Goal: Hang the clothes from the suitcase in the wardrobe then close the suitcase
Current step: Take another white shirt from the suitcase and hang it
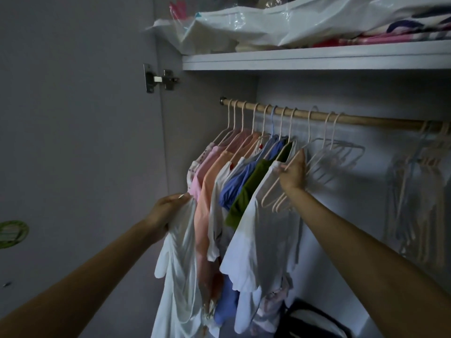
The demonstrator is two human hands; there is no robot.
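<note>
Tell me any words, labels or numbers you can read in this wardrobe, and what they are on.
None can be read.
Green round sticker on the wardrobe door: some pale marking, too blurred to read.
Plastic bags on the top shelf: no legible print.
Hanging clothes: no visible text.

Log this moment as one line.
left hand: holds white garment | right hand: grips empty hangers | rail: clothes hung | suitcase: unseen

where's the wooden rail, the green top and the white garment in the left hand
wooden rail [380, 121], head view, bare stretch of the rod
green top [246, 191], head view, middle of its folded side
white garment [178, 252], head view, cloth below the left hand [166, 211]
</note>
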